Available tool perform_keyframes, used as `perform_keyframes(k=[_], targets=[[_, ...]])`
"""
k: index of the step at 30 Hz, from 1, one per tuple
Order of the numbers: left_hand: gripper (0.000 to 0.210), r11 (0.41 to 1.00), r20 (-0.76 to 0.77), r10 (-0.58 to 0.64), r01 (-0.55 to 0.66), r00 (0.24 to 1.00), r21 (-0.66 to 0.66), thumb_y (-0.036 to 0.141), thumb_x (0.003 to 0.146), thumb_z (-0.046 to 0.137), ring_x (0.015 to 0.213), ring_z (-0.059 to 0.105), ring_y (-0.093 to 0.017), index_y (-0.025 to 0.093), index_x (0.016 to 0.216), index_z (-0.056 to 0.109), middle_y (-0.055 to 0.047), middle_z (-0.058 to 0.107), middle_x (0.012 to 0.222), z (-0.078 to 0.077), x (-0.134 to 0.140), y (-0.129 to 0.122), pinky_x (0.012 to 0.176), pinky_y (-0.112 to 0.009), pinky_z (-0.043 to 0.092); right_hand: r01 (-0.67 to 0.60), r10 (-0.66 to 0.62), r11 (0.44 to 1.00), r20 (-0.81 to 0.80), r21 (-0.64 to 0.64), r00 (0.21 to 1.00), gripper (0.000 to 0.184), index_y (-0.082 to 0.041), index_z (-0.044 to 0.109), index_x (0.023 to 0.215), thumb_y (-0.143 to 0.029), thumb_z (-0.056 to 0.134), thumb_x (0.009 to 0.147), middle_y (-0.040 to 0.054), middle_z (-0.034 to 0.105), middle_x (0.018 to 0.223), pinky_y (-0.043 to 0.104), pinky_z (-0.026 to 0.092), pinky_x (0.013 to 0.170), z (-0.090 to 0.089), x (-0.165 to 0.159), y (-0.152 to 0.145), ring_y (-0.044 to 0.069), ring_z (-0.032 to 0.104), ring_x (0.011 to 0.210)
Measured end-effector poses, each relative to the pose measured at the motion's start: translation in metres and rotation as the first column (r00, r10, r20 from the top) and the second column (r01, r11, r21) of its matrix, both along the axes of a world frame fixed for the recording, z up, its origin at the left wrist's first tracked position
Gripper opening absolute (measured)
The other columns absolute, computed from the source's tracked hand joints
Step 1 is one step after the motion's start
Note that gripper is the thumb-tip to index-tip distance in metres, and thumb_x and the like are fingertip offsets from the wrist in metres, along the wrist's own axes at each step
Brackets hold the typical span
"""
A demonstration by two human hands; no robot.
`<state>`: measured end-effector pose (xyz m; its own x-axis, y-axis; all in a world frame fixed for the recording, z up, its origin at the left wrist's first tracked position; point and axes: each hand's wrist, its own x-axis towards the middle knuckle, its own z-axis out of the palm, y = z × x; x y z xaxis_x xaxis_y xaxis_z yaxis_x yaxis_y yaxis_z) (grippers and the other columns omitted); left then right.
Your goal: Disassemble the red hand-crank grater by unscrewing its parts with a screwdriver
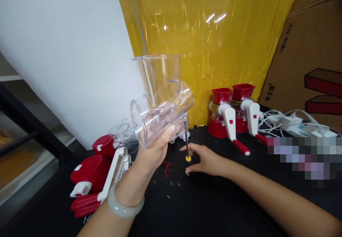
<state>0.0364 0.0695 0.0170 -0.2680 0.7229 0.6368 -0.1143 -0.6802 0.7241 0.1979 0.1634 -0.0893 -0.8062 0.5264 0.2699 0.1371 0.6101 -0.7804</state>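
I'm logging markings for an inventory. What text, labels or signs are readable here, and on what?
Cardboard box: a few printed characters near its lower left edge, too small and blurred to read.
Small white stickers on the red grater bases: no legible print.
Pixelated patch on the table: unreadable.
Clear housing in the left hand: no text.

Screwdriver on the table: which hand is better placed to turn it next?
The right hand: it already grips the screwdriver, tip up against the clear plastic housing. The left hand is busy holding that housing.
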Motion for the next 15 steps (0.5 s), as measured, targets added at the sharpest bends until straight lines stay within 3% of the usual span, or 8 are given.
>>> perform_keyframes(k=[2,4,7,11,13,15], targets=[[0.05,1.0,-0.011,0.006,-0.006,1.0,0.01,0.029,0.072,0.082,0.117,0.065,-0.027,0.024,0.118,0.064,-0.009,0.069,0.124,-0.0001,-0.0001,0.0007,0.099,-0.043,0.056,-0.012,0.013,0.999,-0.022,0.036,1.0,0.065,-0.023,0.06,0.12,-0.04,0.088,0.064,0.0063,0.067,0.111,0.04,0.048,0.099,0.001,0.0014,-0.0006,0.023,0.062,0.108],[0.05,1.0,-0.008,0.005,-0.005,1.0,0.011,0.029,0.072,0.083,0.118,0.064,-0.027,0.024,0.118,0.064,-0.008,0.069,0.124,0.0,0.0,0.0011,0.099,-0.042,0.056,-0.094,0.095,0.995,-0.047,0.016,0.994,0.064,-0.023,0.056,0.129,-0.035,0.083,0.072,0.0079,0.065,0.121,0.042,0.042,0.107,0.0025,0.0036,-0.0015,0.023,0.058,0.119],[0.047,1.0,0.004,-0.003,0.003,1.0,-0.002,0.029,0.071,0.083,0.117,0.065,-0.026,0.025,0.115,0.064,-0.007,0.069,0.124,-0.0001,0.0001,0.0009,0.097,-0.041,0.057,-0.176,0.172,0.981,-0.05,-0.085,0.984,0.055,-0.024,0.051,0.134,-0.026,0.072,0.083,0.0053,0.07,0.112,0.04,0.046,0.102,0.0028,0.0032,-0.0026,0.019,0.064,0.111],[0.051,1.0,0.006,0.021,-0.021,1.0,-0.012,0.03,0.071,0.083,0.118,0.064,-0.028,0.025,0.118,0.063,-0.008,0.067,0.127,-0.0007,0.0,-0.0003,0.098,-0.044,0.056,-0.029,0.028,0.998,-0.032,-0.052,0.999,0.053,-0.022,0.061,0.118,-0.032,0.084,0.071,0.0022,0.069,0.097,0.036,0.052,0.09,0.0007,-0.0021,-0.0029,0.019,0.067,0.093],[0.051,0.999,0.005,0.028,-0.027,1.0,-0.019,0.031,0.071,0.083,0.119,0.064,-0.029,0.025,0.119,0.063,-0.009,0.067,0.128,-0.0008,-0.0002,-0.0008,0.099,-0.045,0.056,0.003,-0.002,1.0,-0.044,0.017,0.999,0.057,-0.022,0.064,0.114,-0.037,0.088,0.065,0.0041,0.068,0.103,0.038,0.05,0.094,0.0009,-0.002,-0.0032,0.021,0.065,0.099],[0.05,0.999,0.005,0.025,-0.025,1.0,-0.024,0.03,0.072,0.083,0.119,0.064,-0.029,0.025,0.118,0.063,-0.009,0.067,0.128,-0.0005,-0.0002,-0.001,0.099,-0.045,0.056,-0.043,0.046,0.998,-0.066,0.05,0.997,0.061,-0.023,0.062,0.12,-0.038,0.087,0.066,0.0072,0.066,0.117,0.041,0.046,0.102,0.0022,0.0004,-0.0037,0.024,0.06,0.113]])
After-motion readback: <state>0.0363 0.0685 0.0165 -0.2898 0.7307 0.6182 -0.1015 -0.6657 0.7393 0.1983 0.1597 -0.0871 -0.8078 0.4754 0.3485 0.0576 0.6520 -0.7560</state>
